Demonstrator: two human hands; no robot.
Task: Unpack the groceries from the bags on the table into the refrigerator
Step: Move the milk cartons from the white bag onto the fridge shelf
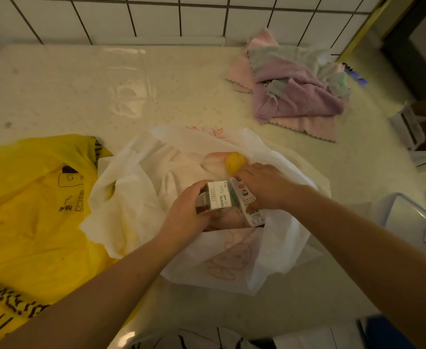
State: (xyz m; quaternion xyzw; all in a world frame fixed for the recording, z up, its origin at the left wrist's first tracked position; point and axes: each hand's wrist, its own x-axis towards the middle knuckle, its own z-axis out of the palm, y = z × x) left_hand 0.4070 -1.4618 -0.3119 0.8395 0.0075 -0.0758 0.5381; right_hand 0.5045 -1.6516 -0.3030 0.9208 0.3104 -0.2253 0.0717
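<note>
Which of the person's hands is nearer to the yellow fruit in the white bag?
Right. The right hand lies just beside the yellow fruit, gripping a carton; the left hand grips another carton farther down.

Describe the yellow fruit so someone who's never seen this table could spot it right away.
Find the white plastic bag lying open in the middle of the table, right of the yellow bag. At its far edge, just beyond the right hand, sits the yellow fruit: small, round, the only bright yellow item inside.

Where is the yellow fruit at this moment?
In the head view the yellow fruit lies inside the open white bag, at its far side, just beyond the right hand and the cartons.
</note>
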